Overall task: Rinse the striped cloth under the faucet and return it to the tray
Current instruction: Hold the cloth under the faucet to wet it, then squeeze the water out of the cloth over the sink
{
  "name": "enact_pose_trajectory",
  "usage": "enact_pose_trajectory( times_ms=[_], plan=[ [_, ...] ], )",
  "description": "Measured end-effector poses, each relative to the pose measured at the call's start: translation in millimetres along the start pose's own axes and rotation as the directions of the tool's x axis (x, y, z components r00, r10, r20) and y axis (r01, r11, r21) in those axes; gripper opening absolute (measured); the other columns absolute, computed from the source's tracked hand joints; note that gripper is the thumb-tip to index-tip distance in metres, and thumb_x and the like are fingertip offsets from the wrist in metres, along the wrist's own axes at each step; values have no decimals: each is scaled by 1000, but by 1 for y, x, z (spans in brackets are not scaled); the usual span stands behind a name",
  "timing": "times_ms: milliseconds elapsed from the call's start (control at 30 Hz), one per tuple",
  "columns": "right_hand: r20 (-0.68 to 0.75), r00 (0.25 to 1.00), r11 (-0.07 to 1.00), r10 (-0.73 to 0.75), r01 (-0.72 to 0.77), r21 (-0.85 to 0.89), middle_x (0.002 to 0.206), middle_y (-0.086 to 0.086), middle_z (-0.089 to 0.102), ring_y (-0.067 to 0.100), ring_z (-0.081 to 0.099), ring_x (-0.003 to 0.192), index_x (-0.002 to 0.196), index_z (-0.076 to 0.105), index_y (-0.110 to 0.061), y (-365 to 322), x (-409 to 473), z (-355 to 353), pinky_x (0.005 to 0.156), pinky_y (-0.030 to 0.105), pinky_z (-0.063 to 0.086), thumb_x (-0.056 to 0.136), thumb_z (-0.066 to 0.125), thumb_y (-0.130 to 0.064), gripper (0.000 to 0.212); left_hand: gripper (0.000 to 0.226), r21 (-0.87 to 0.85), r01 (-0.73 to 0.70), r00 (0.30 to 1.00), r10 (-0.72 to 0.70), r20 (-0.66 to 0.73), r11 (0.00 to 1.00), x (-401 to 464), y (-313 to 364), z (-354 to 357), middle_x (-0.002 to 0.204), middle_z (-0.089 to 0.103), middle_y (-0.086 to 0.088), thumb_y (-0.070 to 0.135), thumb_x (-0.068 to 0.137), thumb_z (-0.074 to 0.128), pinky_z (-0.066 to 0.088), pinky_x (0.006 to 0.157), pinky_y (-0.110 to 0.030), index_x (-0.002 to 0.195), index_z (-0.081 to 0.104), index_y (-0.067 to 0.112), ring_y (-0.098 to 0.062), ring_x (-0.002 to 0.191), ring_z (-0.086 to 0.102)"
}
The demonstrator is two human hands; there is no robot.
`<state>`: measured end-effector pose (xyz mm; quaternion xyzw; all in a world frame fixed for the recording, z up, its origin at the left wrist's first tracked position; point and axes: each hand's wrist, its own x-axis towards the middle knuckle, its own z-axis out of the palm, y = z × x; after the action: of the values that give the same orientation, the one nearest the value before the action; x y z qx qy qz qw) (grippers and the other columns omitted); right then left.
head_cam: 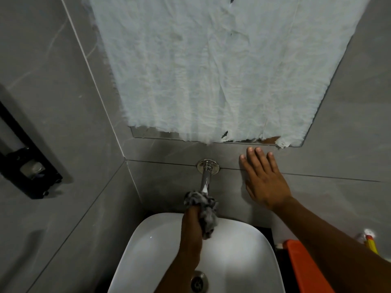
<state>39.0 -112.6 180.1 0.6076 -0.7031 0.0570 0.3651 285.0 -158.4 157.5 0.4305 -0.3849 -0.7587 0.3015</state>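
1. Left hand (191,225) is closed around the striped cloth (204,210), bunched into a wad. The cloth sits at the outlet end of the faucet (204,180), touching the chrome spout, above the back of the white basin (243,235).
2. Right hand (264,178) is open, fingers spread, palm flat on the grey wall tile (317,157) just right of the faucet's wall flange. It holds nothing; judged to be bracing.
3. No water stream can be made out; whether the faucet runs cannot be told. No handle is visible, so the control may be a sensor or out of frame.
4. Step in hand, by judgement: getting the cloth wetted at the spout. Rinsing looks barely begun.
5. To do it well: keep the wad directly under the outlet, not pressed up against it, so water falls through the fabric and not around it.
6. Loosen the grip and open the folds; a tight ball rinses only on its outside. Knead and turn it.
7. Keep the cloth over the basin, toward the drain (198,282), to hold splash off the wall.
8. Wring over the basin before moving it.
9. An orange edge (304,269) at lower right may be the tray; this is uncertain, as the right forearm covers much of it.
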Motion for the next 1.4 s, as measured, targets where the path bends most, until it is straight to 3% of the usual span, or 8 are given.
enact_pose_trajectory(
  times_ms=[133,267,367,600,833,1000,1133,1400],
  plan=[
    [-52,999,1000,4,-4,-2,162,16,11,34,-6,152,154,12,-9,-2,-1,13,122,53,-3,90,46,-36,77,29,685,-318,932,349,99,656,-6,21,14,91,71,4,48,95,52,56,69,-27,110,59,24,-13,80,68],
    [-101,995,1000,-12,11,-16,163,11,3,32,-8,153,154,13,-10,1,-2,24,124,52,-6,93,45,-36,74,28,908,-160,966,249,64,387,32,71,49,92,73,-7,34,96,53,57,76,-33,103,65,11,-19,82,70],
    [-109,994,1000,-16,15,-12,163,10,3,32,-8,153,154,12,-11,3,-3,27,124,53,-5,93,47,-36,75,25,896,-196,975,176,134,399,52,101,70,68,68,1,24,95,53,54,51,-24,75,67,17,-12,57,65],
    [-59,998,999,23,-21,36,162,19,16,33,-10,152,152,18,-6,-5,-2,14,121,55,-4,88,49,-36,77,37,666,-254,966,149,212,702,29,71,27,105,76,-16,37,94,58,59,88,-47,111,67,6,-31,94,73],
    [119,965,938,235,-257,232,163,20,10,37,4,151,151,29,-7,-37,3,-21,122,56,10,86,63,-30,77,21,408,-107,883,-102,457,907,0,19,-36,98,77,-17,17,83,76,61,69,-31,102,74,9,-25,84,75],
    [611,742,220,277,-668,711,112,-7,68,9,65,106,115,63,-29,-114,-24,-60,80,19,52,72,39,-87,76,33,356,-34,932,-99,349,934,-10,-1,-25,68,66,-25,23,72,81,57,60,-32,86,69,-4,-29,61,65],
    [691,719,204,74,-689,696,78,-14,72,-4,67,72,80,66,-49,-125,-57,-65,57,13,51,70,74,-61,17,23,315,110,976,-162,145,943,-16,-28,-18,69,75,-19,22,92,64,60,58,-36,87,70,0,-34,62,73],
    [840,513,-74,178,-844,532,74,3,75,10,71,65,84,75,-24,-62,-115,-65,55,22,56,81,77,-33,10,39,139,299,905,-326,272,944,-3,-51,8,108,63,-26,3,86,44,50,91,-50,118,61,-11,-38,100,59]
  ],
)
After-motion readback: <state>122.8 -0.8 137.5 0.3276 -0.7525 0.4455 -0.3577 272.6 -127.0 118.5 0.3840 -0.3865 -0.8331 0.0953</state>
